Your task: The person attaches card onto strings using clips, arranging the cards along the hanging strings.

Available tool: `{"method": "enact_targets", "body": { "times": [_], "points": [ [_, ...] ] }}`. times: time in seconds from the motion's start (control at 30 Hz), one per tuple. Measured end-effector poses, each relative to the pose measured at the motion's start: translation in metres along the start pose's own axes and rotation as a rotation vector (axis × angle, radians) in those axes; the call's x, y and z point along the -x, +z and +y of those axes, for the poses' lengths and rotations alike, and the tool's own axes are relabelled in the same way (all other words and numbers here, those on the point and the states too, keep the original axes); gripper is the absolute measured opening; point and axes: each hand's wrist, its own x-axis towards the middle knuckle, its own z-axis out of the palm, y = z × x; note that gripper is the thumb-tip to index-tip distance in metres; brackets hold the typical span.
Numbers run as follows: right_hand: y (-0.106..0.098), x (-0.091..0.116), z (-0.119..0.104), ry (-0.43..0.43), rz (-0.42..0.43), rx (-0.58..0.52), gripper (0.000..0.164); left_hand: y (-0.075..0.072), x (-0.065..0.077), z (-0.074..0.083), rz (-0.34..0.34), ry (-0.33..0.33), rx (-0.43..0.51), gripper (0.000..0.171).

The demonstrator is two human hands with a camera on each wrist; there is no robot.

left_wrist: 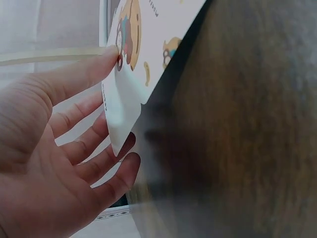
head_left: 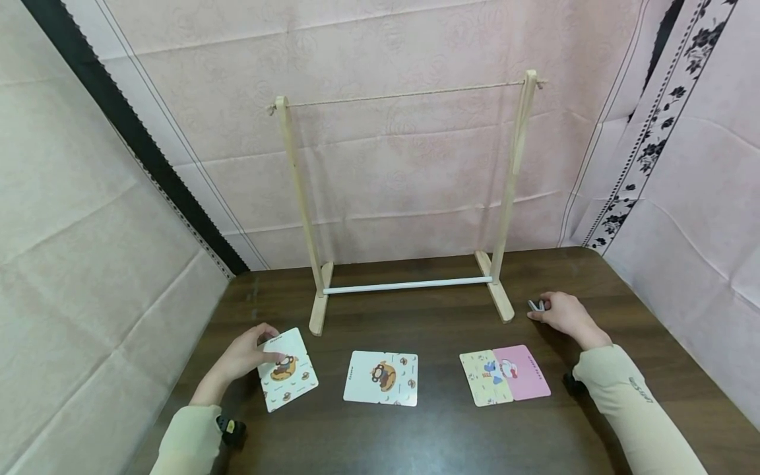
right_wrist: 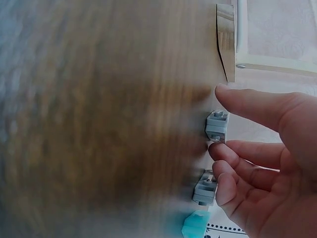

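My left hand (head_left: 242,357) pinches a white card (head_left: 291,389) by its edge, thumb on the printed face and fingers behind. The card bears a brown cartoon animal and hangs tilted above the table in the left wrist view. On the right, my right hand (head_left: 567,316) reaches down to a grey clothespin (right_wrist: 217,126) on the tabletop. Thumb and index finger stand on either side of that clothespin, with a gap on the thumb side. A second grey clothespin (right_wrist: 204,187) lies by the curled lower fingers, and a teal clothespin (right_wrist: 195,224) lies beyond it.
A wooden frame (head_left: 515,165) stands at the back of the table, with a string (head_left: 404,96) across its top and a white bar (head_left: 410,285) low down. Another white card (head_left: 363,379) and a yellow-and-pink card (head_left: 525,376) lie in front of it.
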Motion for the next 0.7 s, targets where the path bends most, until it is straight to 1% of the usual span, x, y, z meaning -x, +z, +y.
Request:
{"method": "enact_targets", "body": {
  "times": [0.23, 0.43, 0.7],
  "points": [
    [-0.0005, 0.0006, -0.0014, -0.003, 0.007, -0.003, 0.053, -0.0024, -0.0023, -0.0009, 0.015, 0.020, -0.001, 0.053],
    [-0.0004, 0.0028, -0.0037, 0.001, 0.012, -0.014, 0.049, -0.0049, -0.0043, -0.0008, 0.035, 0.042, 0.030, 0.050],
    [-0.0012, 0.0036, -0.0059, 0.009, 0.010, -0.013, 0.050, -0.0081, -0.0077, 0.0025, 0.073, 0.062, 0.052, 0.046]
  ]
}}
